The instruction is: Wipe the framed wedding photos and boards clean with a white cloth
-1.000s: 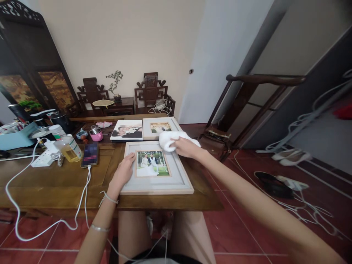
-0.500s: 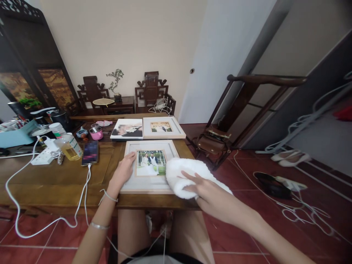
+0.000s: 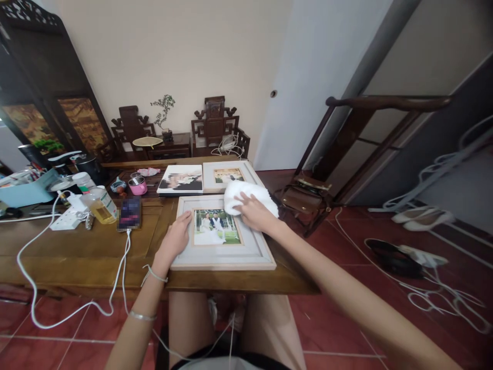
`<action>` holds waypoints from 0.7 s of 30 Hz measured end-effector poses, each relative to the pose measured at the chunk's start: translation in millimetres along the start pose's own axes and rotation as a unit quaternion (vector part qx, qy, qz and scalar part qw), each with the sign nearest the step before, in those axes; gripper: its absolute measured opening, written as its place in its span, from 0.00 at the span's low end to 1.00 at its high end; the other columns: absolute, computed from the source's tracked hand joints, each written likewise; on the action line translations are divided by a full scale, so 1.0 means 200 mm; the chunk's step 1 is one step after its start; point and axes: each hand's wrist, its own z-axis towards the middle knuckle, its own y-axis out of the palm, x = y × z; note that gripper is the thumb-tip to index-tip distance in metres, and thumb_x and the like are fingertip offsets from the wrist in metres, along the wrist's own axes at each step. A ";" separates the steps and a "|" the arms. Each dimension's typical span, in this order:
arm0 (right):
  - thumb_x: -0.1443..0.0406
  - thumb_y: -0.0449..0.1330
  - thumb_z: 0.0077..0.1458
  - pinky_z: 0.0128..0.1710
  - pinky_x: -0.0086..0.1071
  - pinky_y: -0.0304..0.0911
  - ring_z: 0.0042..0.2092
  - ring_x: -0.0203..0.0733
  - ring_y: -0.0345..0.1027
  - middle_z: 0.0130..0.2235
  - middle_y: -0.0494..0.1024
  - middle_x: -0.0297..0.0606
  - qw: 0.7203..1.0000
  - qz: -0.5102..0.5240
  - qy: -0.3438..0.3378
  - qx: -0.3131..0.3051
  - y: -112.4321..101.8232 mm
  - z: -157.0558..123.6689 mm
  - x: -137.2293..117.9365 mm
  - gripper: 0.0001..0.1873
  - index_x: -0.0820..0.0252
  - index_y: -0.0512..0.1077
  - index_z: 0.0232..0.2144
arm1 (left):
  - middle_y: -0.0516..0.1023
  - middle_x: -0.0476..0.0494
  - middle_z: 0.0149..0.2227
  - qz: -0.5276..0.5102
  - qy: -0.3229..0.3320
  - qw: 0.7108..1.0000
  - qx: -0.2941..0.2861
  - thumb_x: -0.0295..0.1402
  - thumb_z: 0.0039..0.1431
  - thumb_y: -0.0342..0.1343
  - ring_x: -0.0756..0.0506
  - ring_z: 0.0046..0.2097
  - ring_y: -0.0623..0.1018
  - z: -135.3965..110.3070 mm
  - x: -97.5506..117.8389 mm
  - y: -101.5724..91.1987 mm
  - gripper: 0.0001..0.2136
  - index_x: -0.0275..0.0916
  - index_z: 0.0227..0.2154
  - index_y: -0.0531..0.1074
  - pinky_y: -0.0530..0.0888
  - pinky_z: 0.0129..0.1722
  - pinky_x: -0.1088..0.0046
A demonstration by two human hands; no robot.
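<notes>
A pale wooden picture frame (image 3: 254, 252) with a wedding photo lies flat on the wooden table (image 3: 77, 252) in front of me. My left hand (image 3: 175, 240) rests flat on its left border, fingers spread, holding it down. My right hand (image 3: 254, 213) presses a white fluffy cloth (image 3: 242, 194) onto the frame's far right corner, fingers laid over the cloth. Behind it lie a second framed photo (image 3: 215, 177) and a frameless photo print (image 3: 181, 180).
A phone (image 3: 130, 214) on a white cable, an oil bottle (image 3: 103, 204), a power strip (image 3: 67, 221) and a pink cup (image 3: 137, 186) sit on the table's left. A dark wooden chair (image 3: 346, 149) stands at right. Cables and shoes (image 3: 416, 218) lie on the red tile floor.
My right hand swept the cloth down the frame's right side to the near corner, then back up to the far right corner. The left hand stayed on the frame.
</notes>
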 end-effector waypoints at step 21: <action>0.74 0.48 0.49 0.62 0.54 0.39 0.65 0.51 0.44 0.61 0.61 0.48 0.994 0.101 0.044 -0.003 -0.02 -0.02 -0.12 0.29 0.64 0.68 0.54 | 0.60 0.41 0.63 0.007 -0.015 0.999 -0.042 0.13 0.49 0.41 0.45 0.63 0.60 0.01 0.02 -0.02 0.30 0.37 0.56 0.64 0.58 0.63 0.64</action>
